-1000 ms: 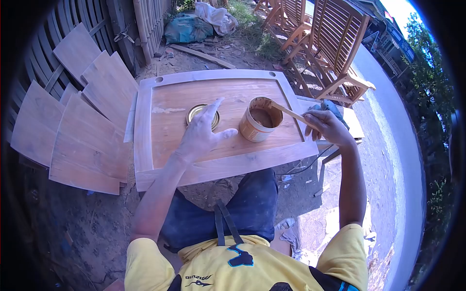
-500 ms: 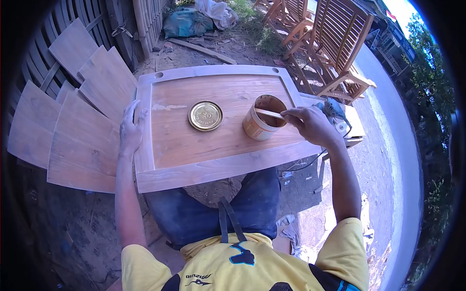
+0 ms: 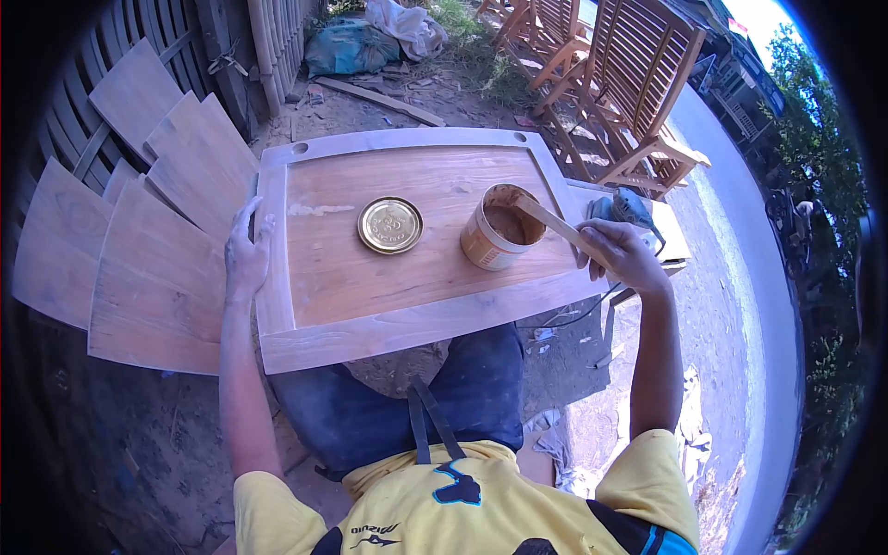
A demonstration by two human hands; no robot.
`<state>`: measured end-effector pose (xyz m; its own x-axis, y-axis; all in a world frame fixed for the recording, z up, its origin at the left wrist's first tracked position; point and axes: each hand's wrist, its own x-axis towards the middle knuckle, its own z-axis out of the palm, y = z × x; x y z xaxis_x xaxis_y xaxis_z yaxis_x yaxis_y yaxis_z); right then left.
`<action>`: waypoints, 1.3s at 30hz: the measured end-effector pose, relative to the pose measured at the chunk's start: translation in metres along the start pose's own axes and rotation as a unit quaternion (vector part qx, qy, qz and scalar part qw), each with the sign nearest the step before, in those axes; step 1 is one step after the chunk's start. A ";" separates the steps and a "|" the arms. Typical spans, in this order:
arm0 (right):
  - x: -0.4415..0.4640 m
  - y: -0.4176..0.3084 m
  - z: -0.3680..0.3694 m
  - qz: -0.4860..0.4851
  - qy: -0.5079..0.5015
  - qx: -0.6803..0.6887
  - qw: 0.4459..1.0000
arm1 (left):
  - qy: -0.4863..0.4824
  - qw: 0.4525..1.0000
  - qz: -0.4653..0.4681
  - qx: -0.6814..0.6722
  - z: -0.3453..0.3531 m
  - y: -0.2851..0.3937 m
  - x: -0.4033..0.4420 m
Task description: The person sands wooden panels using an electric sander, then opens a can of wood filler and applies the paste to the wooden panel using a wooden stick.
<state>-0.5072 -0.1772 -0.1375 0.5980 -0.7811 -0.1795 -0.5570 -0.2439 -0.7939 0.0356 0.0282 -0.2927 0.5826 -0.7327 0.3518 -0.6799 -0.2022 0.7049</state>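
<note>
A framed wooden panel (image 3: 370, 284) lies flat above my lap. My left hand (image 3: 248, 254) grips its left edge, thumb on the frame and fingers along the side. On the panel stands an open tin (image 3: 492, 248) with brown paste inside. Its round gold lid (image 3: 390, 225) lies to the left. My right hand (image 3: 624, 252), closed, holds a flat wooden stick (image 3: 558, 227) slantwise, its far end over the tin's rim and smeared with brown. Whether that end touches the tin, I cannot tell.
Several loose wooden boards (image 3: 157, 268) lean by the slatted fence on the left. A blue-green power tool (image 3: 622, 207) sits on a stand to the right, with a cord below. Slatted wooden chairs (image 3: 638, 83) and filled sacks (image 3: 356, 46) are farther back.
My right hand has moved right and down, tilting the stick up out of the tin's middle to its right rim. My left hand stays at the panel's edge.
</note>
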 end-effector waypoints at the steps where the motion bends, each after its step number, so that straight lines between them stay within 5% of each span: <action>1: 0.002 0.002 0.003 -0.007 0.017 -0.029 0.999 | 0.001 1.000 -0.002 0.001 0.000 0.001 -0.001; 3: 0.007 -0.004 0.008 -0.016 0.031 -0.058 0.998 | -0.004 1.000 -0.016 0.002 -0.001 0.004 -0.001; 6: 0.018 -0.030 0.018 -0.068 0.058 -0.285 0.954 | -0.001 1.000 0.003 0.004 0.001 -0.001 -0.001; 11: 0.043 -0.024 0.022 -0.044 0.016 -0.257 0.965 | -0.001 1.000 0.012 -0.002 0.002 -0.002 -0.001; 13: 0.048 -0.003 0.021 -0.227 0.093 -0.275 0.930 | 0.005 1.000 0.010 -0.003 0.002 -0.002 -0.001; 14: 0.044 0.000 0.018 -0.229 0.090 -0.277 0.929 | 0.009 1.000 0.011 0.001 0.002 -0.002 -0.001; 16: 0.028 -0.007 0.015 -0.041 0.076 -0.137 0.987 | 0.014 1.000 0.010 0.005 0.002 -0.003 -0.002; 29: 0.008 -0.012 0.020 -0.046 0.051 -0.013 0.998 | -0.018 0.999 -0.013 -0.025 -0.005 -0.009 0.003; 35: 0.015 -0.052 0.028 0.008 0.064 -0.254 0.965 | -0.007 1.000 0.002 -0.007 -0.002 -0.008 0.000; 39: 0.039 -0.038 0.032 -0.083 0.032 -0.358 0.930 | -0.011 1.000 0.007 -0.010 -0.002 -0.010 0.001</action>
<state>-0.4438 -0.1800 -0.1327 0.6875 -0.7253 -0.0360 -0.7142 -0.6663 -0.2142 0.0437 0.0310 -0.2984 0.5635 -0.7495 0.3474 -0.6784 -0.1798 0.7123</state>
